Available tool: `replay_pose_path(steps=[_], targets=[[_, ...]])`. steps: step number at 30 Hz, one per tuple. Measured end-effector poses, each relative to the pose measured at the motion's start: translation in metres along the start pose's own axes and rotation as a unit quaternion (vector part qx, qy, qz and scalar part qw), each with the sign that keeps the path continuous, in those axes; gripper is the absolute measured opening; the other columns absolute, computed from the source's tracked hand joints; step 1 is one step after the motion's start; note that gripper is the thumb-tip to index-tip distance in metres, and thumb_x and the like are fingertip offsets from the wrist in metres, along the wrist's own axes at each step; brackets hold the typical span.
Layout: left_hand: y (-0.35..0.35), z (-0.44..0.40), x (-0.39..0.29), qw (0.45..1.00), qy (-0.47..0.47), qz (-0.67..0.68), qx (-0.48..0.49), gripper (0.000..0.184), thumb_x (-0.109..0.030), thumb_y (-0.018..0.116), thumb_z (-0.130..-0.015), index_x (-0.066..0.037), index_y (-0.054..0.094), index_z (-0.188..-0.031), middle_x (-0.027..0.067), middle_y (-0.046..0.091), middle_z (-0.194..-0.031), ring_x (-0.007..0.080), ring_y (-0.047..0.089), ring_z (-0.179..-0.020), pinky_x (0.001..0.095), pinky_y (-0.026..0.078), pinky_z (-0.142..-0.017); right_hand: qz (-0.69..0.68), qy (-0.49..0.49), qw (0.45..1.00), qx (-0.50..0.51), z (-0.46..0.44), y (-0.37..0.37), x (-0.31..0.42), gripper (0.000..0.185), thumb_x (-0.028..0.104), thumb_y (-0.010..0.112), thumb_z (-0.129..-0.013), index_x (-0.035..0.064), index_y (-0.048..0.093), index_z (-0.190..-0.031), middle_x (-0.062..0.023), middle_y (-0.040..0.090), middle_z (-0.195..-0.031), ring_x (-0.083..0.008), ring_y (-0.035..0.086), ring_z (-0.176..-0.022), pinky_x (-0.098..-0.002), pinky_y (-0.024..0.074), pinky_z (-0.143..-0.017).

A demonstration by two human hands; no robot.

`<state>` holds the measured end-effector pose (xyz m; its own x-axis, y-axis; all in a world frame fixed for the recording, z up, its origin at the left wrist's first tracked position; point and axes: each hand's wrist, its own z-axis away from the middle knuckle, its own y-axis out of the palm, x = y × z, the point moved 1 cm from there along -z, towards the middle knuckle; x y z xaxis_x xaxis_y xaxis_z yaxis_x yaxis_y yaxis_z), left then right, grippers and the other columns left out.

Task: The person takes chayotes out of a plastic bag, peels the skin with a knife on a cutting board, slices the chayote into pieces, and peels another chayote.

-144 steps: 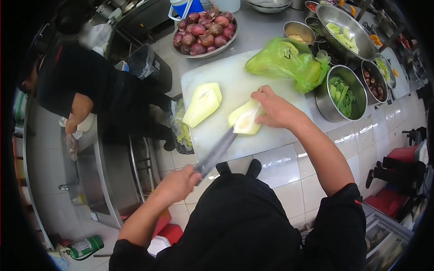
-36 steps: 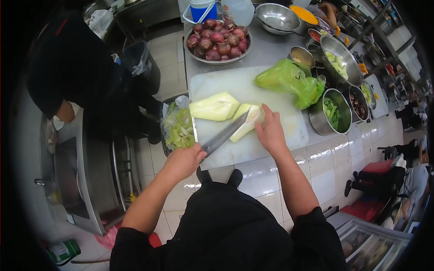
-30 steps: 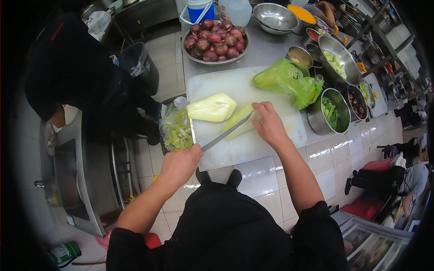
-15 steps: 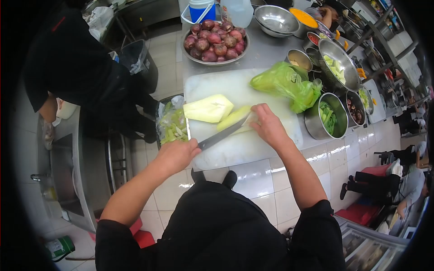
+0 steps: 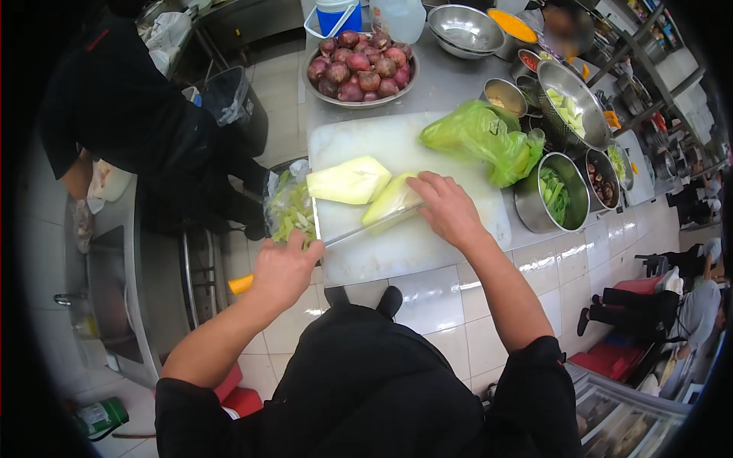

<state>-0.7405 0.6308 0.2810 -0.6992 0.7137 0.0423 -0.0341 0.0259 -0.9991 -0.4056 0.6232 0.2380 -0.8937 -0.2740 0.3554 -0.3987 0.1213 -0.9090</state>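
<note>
My left hand (image 5: 282, 273) is closed round a knife (image 5: 366, 227); its yellow handle end sticks out behind the wrist, and the thin blade reaches right over the white cutting board (image 5: 427, 244). My right hand (image 5: 445, 206) has its fingers on the upper right end of a peeled pale-green piece (image 5: 392, 200), perhaps green papaya. The blade lies along this piece's near side; whether it cuts in I cannot tell. A larger, flat-faced pale piece (image 5: 350, 182) rests just left of it. Beyond my right hand a green plastic bag (image 5: 485, 137) lies on the board.
A bowl of red onions (image 5: 363, 72) stands behind the board. Steel pots, including one with green leaves (image 5: 551, 191), and a colander (image 5: 573, 111) crowd the right. A lined bin of peelings (image 5: 294, 210) is at the board's left edge. A person in black (image 5: 145, 114) stands left.
The knife has turned in my left hand, so its blade looks narrower and the yellow handle end shows. The smaller pale piece has tipped, showing a broader face under my right fingers.
</note>
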Motion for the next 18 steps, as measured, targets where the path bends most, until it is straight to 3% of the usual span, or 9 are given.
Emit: replay_pose_path(steps=[3, 5, 8, 18], targets=[[-0.017, 0.001, 0.001, 0.997, -0.034, 0.054, 0.046, 0.007, -0.015, 0.063, -0.091, -0.011, 0.062, -0.096, 0.0139, 0.062, -0.088, 0.0332, 0.068, -0.069, 0.048, 0.052, -0.068, 0.044, -0.037, 0.998, 0.032, -0.015, -0.007, -0.003, 0.054, 0.006, 0.071, -0.082, 0.0126, 0.058, -0.134, -0.0086, 0.058, -0.129, -0.0326, 0.058, -0.114, -0.044, 0.0513, -0.098], [-0.027, 0.007, 0.006, 0.979, -0.09, 0.153, 0.097, 0.012, -0.02, 0.061, -0.097, -0.008, 0.061, -0.097, 0.0161, 0.066, -0.087, 0.0374, 0.068, -0.073, 0.0526, 0.052, -0.072, 0.02, -0.016, 0.997, 0.072, -0.023, -0.013, -0.003, 0.057, 0.005, 0.072, -0.08, 0.012, 0.057, -0.134, -0.0089, 0.058, -0.128, -0.0333, 0.057, -0.114, -0.0443, 0.0513, -0.098], [-0.038, 0.019, 0.009, 0.962, -0.135, 0.188, 0.142, 0.026, -0.028, 0.056, -0.104, -0.004, 0.06, -0.096, 0.0177, 0.069, -0.085, 0.042, 0.067, -0.08, 0.0547, 0.052, -0.077, 0.027, -0.011, 0.994, 0.105, -0.029, -0.015, -0.004, 0.058, 0.008, 0.073, -0.081, 0.0103, 0.055, -0.135, -0.0099, 0.057, -0.126, -0.0344, 0.057, -0.115, -0.0442, 0.0513, -0.099], [-0.039, 0.006, 0.007, 0.961, -0.141, 0.185, 0.149, 0.03, -0.03, 0.054, -0.104, -0.002, 0.06, -0.094, 0.0196, 0.07, -0.087, 0.0432, 0.067, -0.083, 0.0549, 0.052, -0.075, 0.01, 0.015, 0.991, 0.13, -0.037, -0.015, 0.0, 0.062, 0.007, 0.074, -0.081, 0.0084, 0.053, -0.14, -0.012, 0.057, -0.125, -0.0372, 0.055, -0.115, -0.0452, 0.0511, -0.099]])
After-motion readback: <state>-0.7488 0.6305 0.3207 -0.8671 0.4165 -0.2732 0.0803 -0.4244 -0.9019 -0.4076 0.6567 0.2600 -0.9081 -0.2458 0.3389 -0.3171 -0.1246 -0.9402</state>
